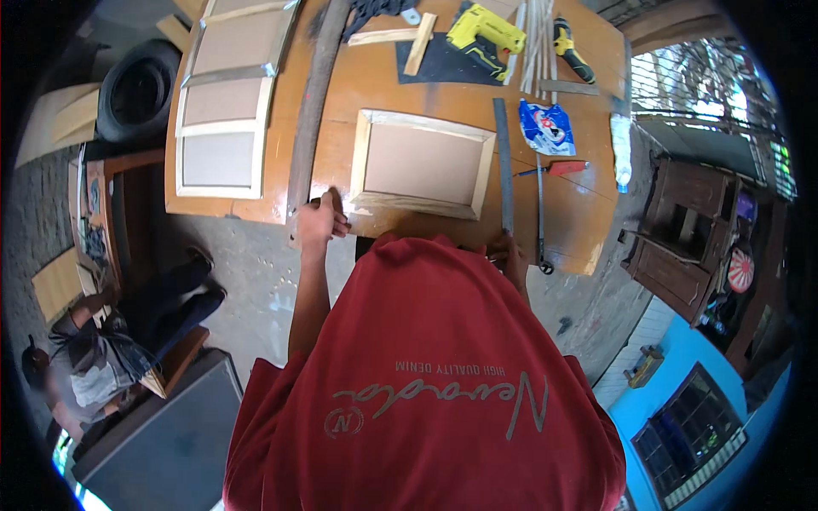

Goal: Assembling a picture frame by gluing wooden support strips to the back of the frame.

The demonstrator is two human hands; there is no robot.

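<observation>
Framed panel (423, 163), a beige sheet edged in pale wood, lies flat on the brown counter (579, 213), just beyond the two hands and between them. Its nearest left corner sits close to the fingertips of the left hand (321, 221), though I make out a small gap. That hand is partly curled at the counter's near edge, over the lower end of a dark wooden bar (312, 115); whether it grips anything, I can't tell. The right hand (509, 258) is largely hidden by the red shirt (426, 341), near the lower end of a grey strip (504, 162), so I can't say how open it is or what it has hold of.

Past the right hand lie a blue packet (547, 128) and a red-handled tool (568, 168). Farther off, straight ahead of that hand, is a yellow power tool (484, 38). Beyond the left hand, to its left, more pale frames (181, 162) run in a row.
</observation>
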